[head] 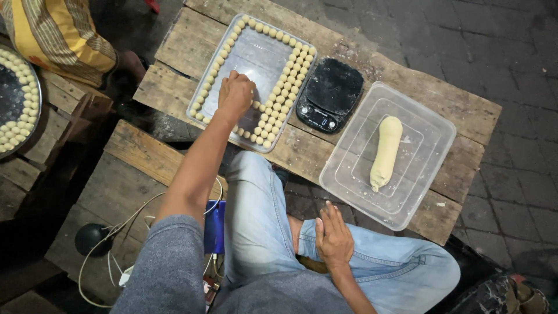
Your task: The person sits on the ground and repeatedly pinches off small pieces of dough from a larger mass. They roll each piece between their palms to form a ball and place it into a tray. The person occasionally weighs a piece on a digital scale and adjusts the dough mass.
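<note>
Left hand [235, 93] curled over tray [244, 52], fingertips on small dough balls [273, 102]; grip unclear. Tray's long side runs near-left to far-right on table [174, 46]. Balls: pale, round, in rows. Right hand [333, 235] flat, empty, on knee.

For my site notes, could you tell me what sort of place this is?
Probably an informal outdoor food-preparation spot: a rough wooden bench on paving stones carries a tray of small dough balls, a digital scale and a dough log.
</note>
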